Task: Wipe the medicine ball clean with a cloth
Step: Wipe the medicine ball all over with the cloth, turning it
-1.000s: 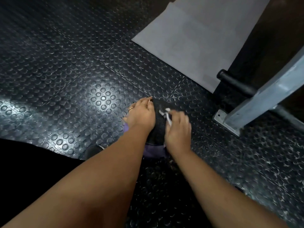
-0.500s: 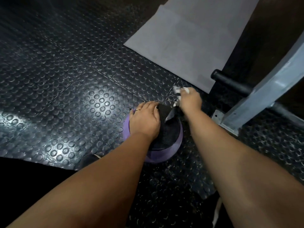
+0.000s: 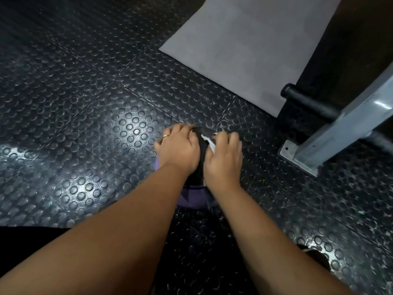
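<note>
Purple-and-black medicine ball [image 3: 194, 198] sits on a studded rubber floor [image 3: 85, 107], half hidden under two bare hands.

Its smooth purple rim shows beneath the wrists. The left hand [image 3: 178, 150] lies palm-down over the black top, fingers following the curve. The right hand [image 3: 223, 159] beside it curls round a crumpled white cloth [image 3: 209, 143], held against the ball. Glossy round studs emboss the black floor. Beyond, at right, stand a grey steel frame foot [image 3: 308, 155] and a black cylindrical bar [image 3: 306, 102]; farther off lies a flat matte grey mat [image 3: 244, 50].
</note>
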### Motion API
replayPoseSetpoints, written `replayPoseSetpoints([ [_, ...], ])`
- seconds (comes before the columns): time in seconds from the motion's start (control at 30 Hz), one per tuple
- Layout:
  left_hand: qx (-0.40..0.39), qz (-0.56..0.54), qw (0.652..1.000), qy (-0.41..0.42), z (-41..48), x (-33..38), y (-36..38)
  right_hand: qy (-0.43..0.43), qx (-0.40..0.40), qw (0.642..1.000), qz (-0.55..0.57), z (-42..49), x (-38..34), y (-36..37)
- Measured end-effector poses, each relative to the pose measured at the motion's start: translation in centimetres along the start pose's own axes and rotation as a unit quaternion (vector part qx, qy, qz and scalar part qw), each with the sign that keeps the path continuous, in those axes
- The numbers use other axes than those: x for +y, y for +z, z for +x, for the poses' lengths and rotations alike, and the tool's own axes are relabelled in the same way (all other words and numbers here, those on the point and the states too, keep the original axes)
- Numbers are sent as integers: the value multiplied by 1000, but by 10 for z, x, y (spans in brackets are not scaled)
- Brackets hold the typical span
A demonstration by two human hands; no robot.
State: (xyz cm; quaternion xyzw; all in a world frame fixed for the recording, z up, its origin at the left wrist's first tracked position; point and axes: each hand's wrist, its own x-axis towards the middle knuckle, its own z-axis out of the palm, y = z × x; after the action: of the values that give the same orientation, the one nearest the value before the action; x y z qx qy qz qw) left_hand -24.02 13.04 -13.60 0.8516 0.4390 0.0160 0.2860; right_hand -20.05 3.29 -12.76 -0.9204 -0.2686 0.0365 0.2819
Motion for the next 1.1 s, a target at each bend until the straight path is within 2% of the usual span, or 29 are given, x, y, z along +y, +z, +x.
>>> replayPoseSetpoints([
  [0.1,-3,-1,1000,15,7,4,3,17,-34,999,-9,34,8,0],
  [0.23,-12,16,999,38,-1,12,6,119,-187,975,-8,96,26,12],
  [0.3,-4,10,999,39,-3,14,6,132,-211,968,1,107,28,15],
  [0.37,2,-11,1000,6,3,16,3,92,-177,980,21,97,22,14],
  [0.47,-11,-32,999,-40,15,20,-2,-14,-80,995,57,49,11,6],
  [0.57,-20,-30,999,-39,17,24,-2,-32,0,994,100,-11,9,4],
  [0.67,-23,-24,999,-33,19,28,0,-77,18,992,100,-51,21,6],
  [0.73,-33,-25,999,-27,24,29,0,-113,14,990,87,-47,34,7],
  [0.93,-50,-12,999,-11,26,27,-2,30,10,994,109,18,21,2],
  [1.0,-48,-10,999,-6,26,23,-3,100,-45,989,103,52,21,-1],
  [1.1,-36,-10,999,13,19,20,-3,173,-201,962,59,100,33,1],
])
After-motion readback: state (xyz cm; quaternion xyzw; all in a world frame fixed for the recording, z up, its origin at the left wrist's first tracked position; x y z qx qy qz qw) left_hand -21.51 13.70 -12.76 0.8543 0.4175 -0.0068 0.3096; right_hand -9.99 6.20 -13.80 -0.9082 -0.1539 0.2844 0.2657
